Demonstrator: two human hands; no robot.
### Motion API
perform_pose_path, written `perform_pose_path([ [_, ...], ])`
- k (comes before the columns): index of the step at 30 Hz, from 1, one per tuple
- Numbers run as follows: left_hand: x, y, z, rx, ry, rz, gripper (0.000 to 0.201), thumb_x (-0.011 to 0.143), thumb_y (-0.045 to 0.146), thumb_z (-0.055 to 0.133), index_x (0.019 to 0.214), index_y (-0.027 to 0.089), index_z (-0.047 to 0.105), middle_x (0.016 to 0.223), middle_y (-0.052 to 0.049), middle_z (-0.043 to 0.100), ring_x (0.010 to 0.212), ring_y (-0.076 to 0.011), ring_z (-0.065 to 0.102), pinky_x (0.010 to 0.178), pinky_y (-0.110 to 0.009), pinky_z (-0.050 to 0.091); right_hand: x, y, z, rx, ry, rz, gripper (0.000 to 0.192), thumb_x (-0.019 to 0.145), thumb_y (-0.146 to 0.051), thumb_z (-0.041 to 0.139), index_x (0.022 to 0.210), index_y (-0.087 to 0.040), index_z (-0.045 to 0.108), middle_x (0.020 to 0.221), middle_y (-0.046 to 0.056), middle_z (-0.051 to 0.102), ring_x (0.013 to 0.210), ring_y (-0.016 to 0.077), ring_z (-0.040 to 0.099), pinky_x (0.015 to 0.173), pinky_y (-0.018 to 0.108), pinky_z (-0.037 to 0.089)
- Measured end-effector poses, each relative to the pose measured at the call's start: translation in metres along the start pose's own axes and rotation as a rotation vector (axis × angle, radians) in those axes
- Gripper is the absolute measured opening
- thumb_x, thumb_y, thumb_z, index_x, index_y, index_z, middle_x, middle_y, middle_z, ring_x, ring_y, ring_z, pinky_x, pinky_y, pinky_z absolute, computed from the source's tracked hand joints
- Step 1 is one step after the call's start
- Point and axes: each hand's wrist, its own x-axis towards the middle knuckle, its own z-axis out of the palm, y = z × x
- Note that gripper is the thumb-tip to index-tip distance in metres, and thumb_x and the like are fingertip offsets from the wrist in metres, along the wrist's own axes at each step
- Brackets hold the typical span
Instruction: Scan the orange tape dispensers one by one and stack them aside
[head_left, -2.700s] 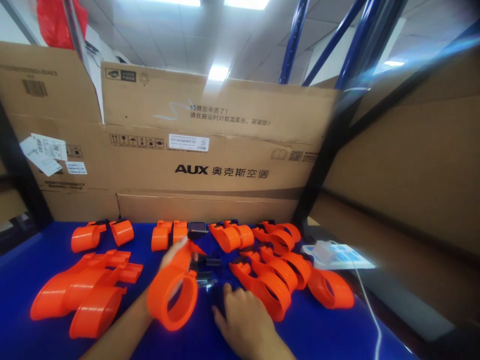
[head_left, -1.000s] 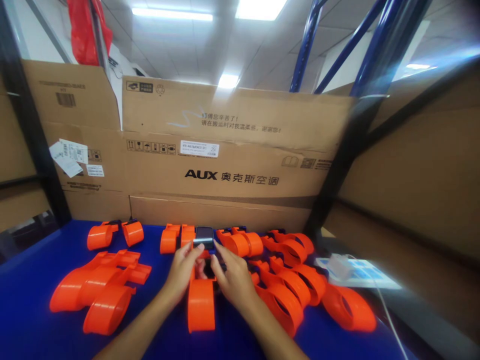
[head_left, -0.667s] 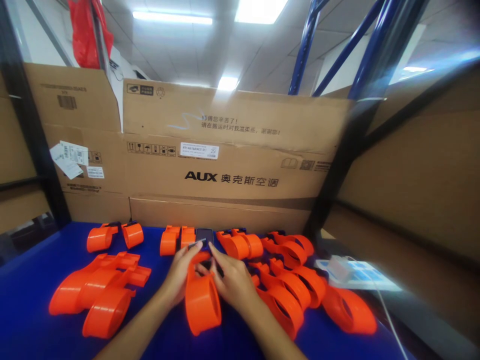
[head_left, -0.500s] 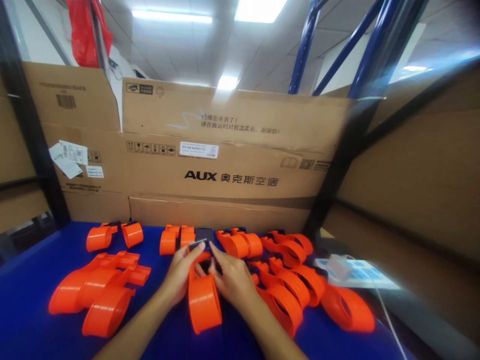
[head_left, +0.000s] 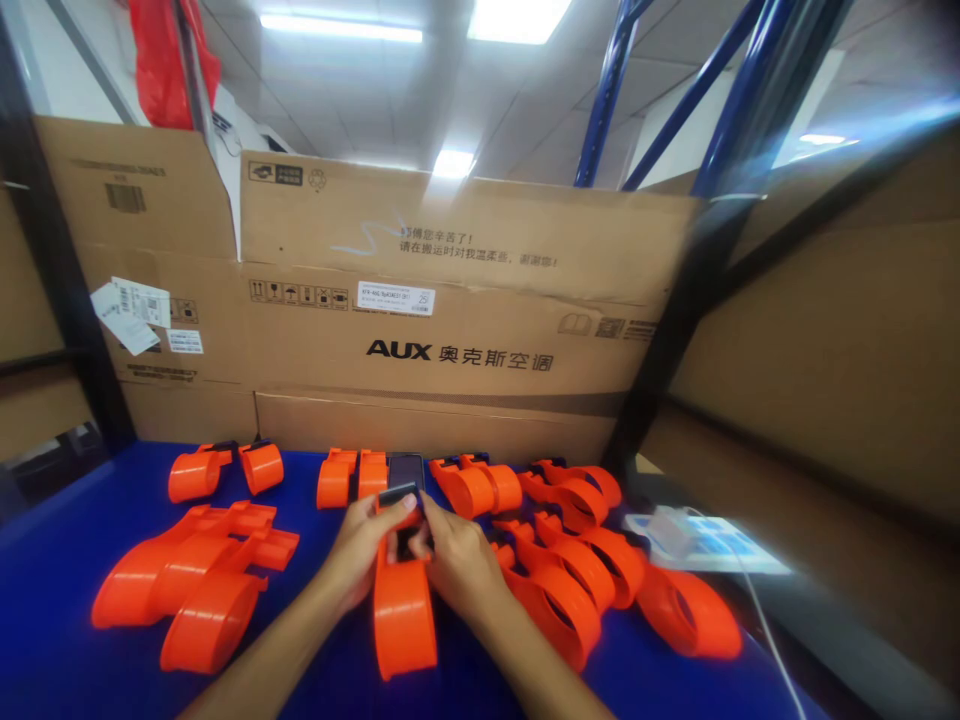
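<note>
Presently gripping an orange plastic ring piece (head_left: 405,618) over the middle of a blue tabletop (head_left: 45,560), ring end toward the wearer, far end between both hands. Held on one side by the left hand (head_left: 358,548), closed around the far end with thumb laid over a black bar (head_left: 394,493). Held on the other by the right hand (head_left: 466,555), curled in around the same end, with index fingertip close by the bar's right tip. Cannot make out the details in the shadowy gap under the fingers, nor any contact between ring and tabletop.

Directly beyond the fingertips, can see a small dark-screened device (head_left: 406,467), just right of two orange rings (head_left: 337,482). To the left, can see a cluster of orange pieces (head_left: 199,585) lying together and, farther back, a separate pair with black ends (head_left: 195,476). To the right, can see a denser group of orange rings (head_left: 566,560), then a white adapter (head_left: 670,532) on a white-and-blue board (head_left: 742,550). Behind everything, can read "AUX" on a cardboard panel (head_left: 300,350).
</note>
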Motion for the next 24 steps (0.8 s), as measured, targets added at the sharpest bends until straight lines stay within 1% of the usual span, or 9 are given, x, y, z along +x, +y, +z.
perform_pose_path([
  [3,0.001,-0.001,-0.001,-0.003,0.004,-0.011,0.032,0.07,0.041,0.083,0.07,0.014,0.065,0.046,0.004,0.056,0.035,-0.0046,0.04,0.037,-0.018,0.03,0.001,-0.001,0.0,0.0,-0.017,0.005,0.047,0.086,-0.007,0.045,0.132,-0.004,0.053,0.078,0.009,0.072,0.065,0.0167,0.067,0.064,0.025,0.056],
  [6,0.002,-0.002,-0.002,0.018,0.009,-0.017,0.033,0.07,0.042,0.083,0.068,0.015,0.064,0.042,0.005,0.052,0.034,-0.0046,0.039,0.037,-0.018,0.028,0.002,-0.002,0.001,-0.01,-0.032,0.017,0.047,0.087,-0.008,0.044,0.133,-0.004,0.052,0.076,0.008,0.072,0.064,0.017,0.067,0.064,0.026,0.056],
  [10,0.004,-0.002,-0.004,0.041,0.001,-0.017,0.035,0.071,0.043,0.082,0.067,0.015,0.062,0.041,0.006,0.049,0.034,-0.0045,0.038,0.037,-0.018,0.027,0.002,-0.003,0.0,-0.002,-0.033,0.024,0.049,0.085,-0.008,0.046,0.134,-0.004,0.052,0.08,0.01,0.073,0.066,0.0179,0.069,0.064,0.026,0.057],
  [12,0.005,-0.001,-0.006,0.057,0.004,-0.011,0.035,0.07,0.043,0.082,0.071,0.014,0.063,0.043,0.005,0.051,0.034,-0.0045,0.038,0.037,-0.018,0.028,0.002,-0.002,-0.001,0.029,-0.023,0.022,0.052,0.084,-0.008,0.046,0.136,-0.005,0.051,0.087,0.011,0.074,0.072,0.0194,0.071,0.067,0.027,0.059],
  [15,0.006,-0.001,-0.008,0.104,0.018,0.03,0.036,0.069,0.044,0.083,0.081,0.014,0.066,0.043,0.007,0.05,0.034,-0.0046,0.036,0.037,-0.017,0.028,0.004,0.001,-0.004,0.106,0.003,0.0,0.053,0.087,-0.013,0.048,0.14,-0.01,0.047,0.104,0.014,0.074,0.088,0.0227,0.072,0.079,0.033,0.06],
  [18,0.007,-0.003,-0.01,0.16,0.023,0.094,0.039,0.075,0.053,0.075,0.082,0.015,0.065,0.047,0.006,0.052,0.033,-0.0043,0.036,0.036,-0.018,0.026,0.007,0.004,-0.009,0.194,0.038,-0.021,0.048,0.091,-0.021,0.052,0.139,-0.015,0.049,0.118,0.015,0.07,0.099,0.0252,0.071,0.087,0.037,0.058],
  [19,0.007,-0.005,-0.01,0.182,0.025,0.115,0.041,0.078,0.056,0.07,0.081,0.015,0.065,0.049,0.005,0.054,0.032,-0.0042,0.036,0.035,-0.018,0.025,0.007,0.004,-0.01,0.222,0.059,-0.019,0.045,0.092,-0.023,0.053,0.136,-0.016,0.052,0.118,0.014,0.07,0.099,0.0252,0.071,0.088,0.037,0.058],
  [21,0.007,-0.007,-0.01,0.231,0.025,0.145,0.044,0.082,0.059,0.064,0.08,0.015,0.065,0.05,0.004,0.054,0.031,-0.0043,0.036,0.035,-0.019,0.024,0.007,0.002,-0.013,0.271,0.104,-0.007,0.039,0.092,-0.024,0.054,0.13,-0.018,0.056,0.111,0.012,0.073,0.093,0.0239,0.072,0.084,0.036,0.059],
  [24,0.007,-0.009,-0.01,0.287,0.002,0.15,0.041,0.081,0.057,0.066,0.083,0.016,0.065,0.044,0.007,0.048,0.03,-0.0052,0.035,0.035,-0.019,0.023,0.006,-0.003,-0.015,0.324,0.158,0.038,0.035,0.088,-0.019,0.056,0.122,-0.019,0.06,0.091,0.007,0.074,0.073,0.0197,0.071,0.07,0.03,0.059],
])
